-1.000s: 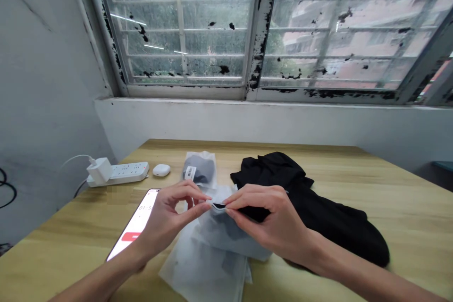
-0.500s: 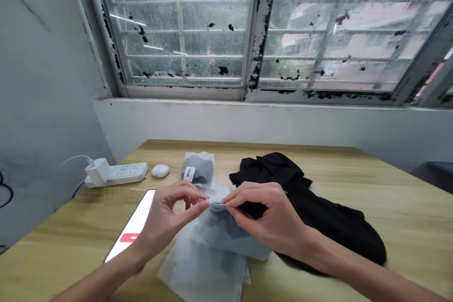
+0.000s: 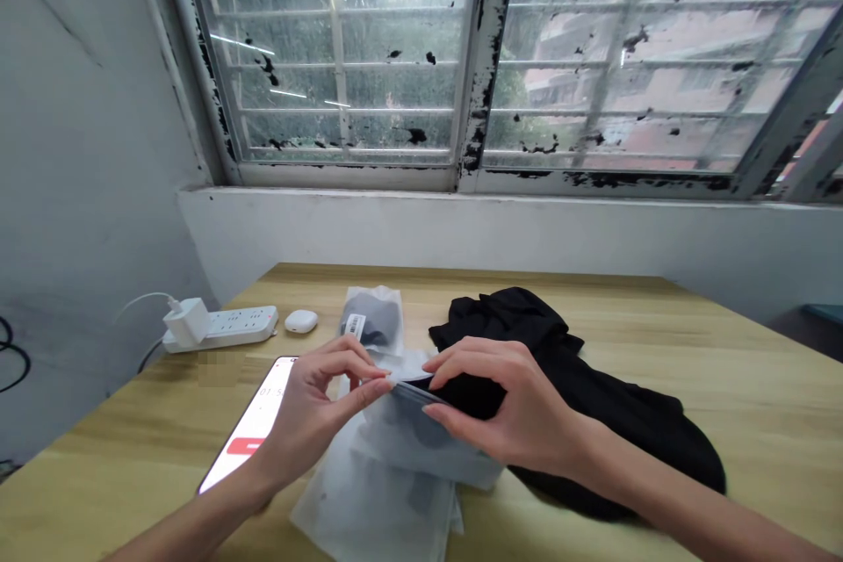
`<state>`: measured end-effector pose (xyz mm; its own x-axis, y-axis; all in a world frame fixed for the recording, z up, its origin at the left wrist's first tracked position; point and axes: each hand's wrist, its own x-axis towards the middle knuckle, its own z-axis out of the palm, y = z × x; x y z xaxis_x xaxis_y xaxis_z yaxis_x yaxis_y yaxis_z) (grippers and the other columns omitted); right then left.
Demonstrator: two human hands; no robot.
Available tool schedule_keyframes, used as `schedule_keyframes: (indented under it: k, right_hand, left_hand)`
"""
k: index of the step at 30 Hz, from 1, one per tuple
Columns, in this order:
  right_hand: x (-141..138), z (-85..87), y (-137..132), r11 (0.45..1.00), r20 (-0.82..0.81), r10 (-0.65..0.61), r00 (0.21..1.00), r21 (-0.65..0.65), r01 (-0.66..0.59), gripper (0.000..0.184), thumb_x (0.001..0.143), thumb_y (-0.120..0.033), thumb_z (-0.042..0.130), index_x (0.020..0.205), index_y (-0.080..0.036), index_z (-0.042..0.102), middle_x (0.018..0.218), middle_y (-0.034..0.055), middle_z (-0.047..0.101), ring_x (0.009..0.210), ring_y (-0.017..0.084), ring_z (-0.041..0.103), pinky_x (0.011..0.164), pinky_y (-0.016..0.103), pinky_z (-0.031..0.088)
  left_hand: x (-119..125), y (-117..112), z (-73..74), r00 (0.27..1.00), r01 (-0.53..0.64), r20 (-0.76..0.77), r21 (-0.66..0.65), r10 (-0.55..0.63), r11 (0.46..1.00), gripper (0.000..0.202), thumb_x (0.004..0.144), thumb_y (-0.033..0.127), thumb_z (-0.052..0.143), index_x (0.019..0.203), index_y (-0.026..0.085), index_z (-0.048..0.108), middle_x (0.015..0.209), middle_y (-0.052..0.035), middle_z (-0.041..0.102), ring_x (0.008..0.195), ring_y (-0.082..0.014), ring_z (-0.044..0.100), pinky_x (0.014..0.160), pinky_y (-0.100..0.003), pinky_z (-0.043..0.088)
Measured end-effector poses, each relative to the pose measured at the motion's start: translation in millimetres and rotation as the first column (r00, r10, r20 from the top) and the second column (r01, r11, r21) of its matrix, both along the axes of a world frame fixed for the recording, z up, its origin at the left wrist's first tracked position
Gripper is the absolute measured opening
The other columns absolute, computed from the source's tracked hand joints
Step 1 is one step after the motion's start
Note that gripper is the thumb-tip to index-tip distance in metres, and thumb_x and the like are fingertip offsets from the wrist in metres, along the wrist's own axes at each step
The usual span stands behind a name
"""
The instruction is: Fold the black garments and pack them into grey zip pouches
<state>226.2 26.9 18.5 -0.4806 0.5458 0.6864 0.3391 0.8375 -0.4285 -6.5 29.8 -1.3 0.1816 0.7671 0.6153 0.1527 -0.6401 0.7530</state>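
A frosted zip bag (image 3: 428, 446) with something dark inside is between my hands, its top edge facing up. My left hand (image 3: 329, 399) pinches the left end of that edge between thumb and forefinger. At the right end, my right hand (image 3: 507, 399) has its thumb on the near side and its fingertips on the far side, with a dark gap between them. What the fingertips press on is partly hidden. Beneath lie more frosted bags (image 3: 375, 509). Behind the hands is another frosted bag (image 3: 372, 320) with dark contents and a white barcode label.
Black cloth (image 3: 625, 421) lies in a heap to the right. On the left are a phone (image 3: 254, 421) with a lit screen, a white earbud case (image 3: 301, 321) and a white power strip (image 3: 241, 325) with a charger (image 3: 188, 322). A window rises behind the wooden table (image 3: 744, 386).
My right thumb and fingers have moved apart at the bag's top edge, and a dark gap now shows there. The left hand keeps its pinch.
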Motion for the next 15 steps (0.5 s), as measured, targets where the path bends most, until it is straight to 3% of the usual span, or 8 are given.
schedule_keyframes:
  k: [5, 9, 15]
  right_hand:
    - [7.3, -0.5, 4.0, 0.996, 0.044, 0.089, 0.995, -0.005, -0.089, 0.006, 0.088, -0.020, 0.070, 0.087, -0.020, 0.075, 0.088, 0.0056, 0.080, 0.077, 0.016, 0.074, 0.072, 0.027, 0.059]
    - [5.5, -2.8, 4.6, 0.997, 0.099, 0.076, 0.992, 0.001, -0.077, 0.011, 0.091, -0.020, 0.068, 0.090, -0.021, 0.078, 0.092, 0.0066, 0.079, 0.081, 0.017, 0.073, 0.073, 0.029, 0.059]
    - [-0.5, -8.4, 4.4, 0.994, -0.003, 0.075, 0.997, 0.084, -0.075, 0.019, 0.093, -0.014, 0.063, 0.086, -0.022, 0.078, 0.083, 0.0040, 0.080, 0.070, 0.015, 0.073, 0.065, 0.025, 0.058]
  left_hand:
    - [0.8, -0.7, -0.7, 1.000, -0.006, -0.007, -0.019, 0.006, 1.000, 0.015, 0.084, 0.028, 0.078, 0.070, 0.023, 0.076, 0.069, 0.0001, 0.064, 0.062, -0.0138, 0.058, 0.059, -0.025, 0.046]
    - [1.3, -1.5, 0.7, 0.998, 0.016, -0.065, -0.051, -0.020, 0.999, 0.017, 0.086, 0.030, 0.075, 0.072, 0.021, 0.071, 0.070, -0.0015, 0.066, 0.066, -0.0159, 0.060, 0.058, -0.026, 0.046]
    - [2.2, -0.9, 1.1, 0.998, 0.013, -0.059, -0.057, -0.016, 0.998, 0.018, 0.086, 0.030, 0.074, 0.071, 0.021, 0.069, 0.070, -0.0015, 0.066, 0.068, -0.0166, 0.060, 0.060, -0.027, 0.046]
